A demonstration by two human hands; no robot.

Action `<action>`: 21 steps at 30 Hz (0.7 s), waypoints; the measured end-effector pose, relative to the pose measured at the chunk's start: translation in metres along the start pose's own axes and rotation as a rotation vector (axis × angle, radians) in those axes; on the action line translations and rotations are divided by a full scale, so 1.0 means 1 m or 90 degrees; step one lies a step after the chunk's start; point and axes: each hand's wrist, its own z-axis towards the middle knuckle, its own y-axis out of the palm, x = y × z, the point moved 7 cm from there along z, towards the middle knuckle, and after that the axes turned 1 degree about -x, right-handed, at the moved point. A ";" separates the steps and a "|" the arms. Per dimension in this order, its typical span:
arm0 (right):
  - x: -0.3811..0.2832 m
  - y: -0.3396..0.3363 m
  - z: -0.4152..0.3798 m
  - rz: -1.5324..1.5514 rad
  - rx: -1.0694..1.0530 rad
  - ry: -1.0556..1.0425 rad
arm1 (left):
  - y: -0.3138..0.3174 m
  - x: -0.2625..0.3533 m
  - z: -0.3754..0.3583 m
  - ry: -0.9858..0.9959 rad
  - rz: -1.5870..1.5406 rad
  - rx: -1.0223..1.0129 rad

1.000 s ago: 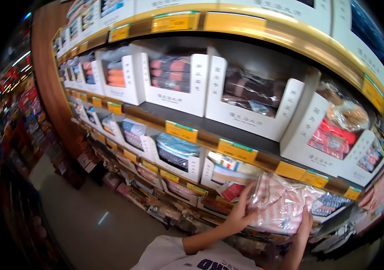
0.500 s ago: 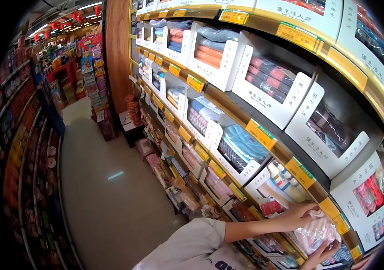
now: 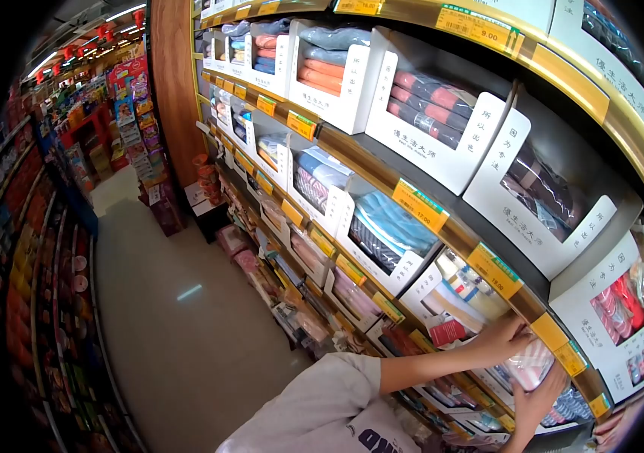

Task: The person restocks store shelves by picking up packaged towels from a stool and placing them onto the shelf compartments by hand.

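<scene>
A folded pink-and-white striped towel in clear plastic wrap is at the opening of a lower shelf, its far part hidden under the shelf edge. My left hand grips its upper left side, with the fingertips partly hidden by the shelf strip. Around its lower right side, my right hand is closed. Blue-and-white patterned textiles lie right beside my right hand. Just left of my left hand stands a white open-front box of light folded towels with a red tag.
Shelves of boxed towels rise at the right, with yellow price tags along their edges. A grey aisle floor runs at the left, bordered by another stocked shelf. A wooden panel stands at the far shelf end.
The wrapped towel has moved inward, further under the shelf edge, with both hands following it. My right hand has come up along its side. The whole view has shifted slightly.
</scene>
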 end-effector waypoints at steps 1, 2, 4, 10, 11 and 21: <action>0.005 0.002 0.005 -0.003 -0.002 0.002 | -0.002 0.001 -0.001 -0.027 -0.008 -0.019; 0.016 0.008 0.012 0.020 -0.054 0.070 | -0.003 0.001 -0.003 -0.053 -0.040 -0.049; 0.029 0.013 0.024 0.033 -0.115 0.207 | 0.002 -0.006 -0.012 -0.077 -0.207 -0.010; 0.095 0.061 0.043 0.056 -0.066 0.145 | 0.009 -0.002 -0.029 -0.074 -0.241 -0.043; 0.097 0.069 0.044 0.050 -0.084 0.127 | 0.008 -0.002 -0.030 -0.077 -0.241 -0.045; 0.023 0.011 0.043 0.065 0.035 0.106 | 0.018 0.025 -0.029 0.026 0.060 -0.075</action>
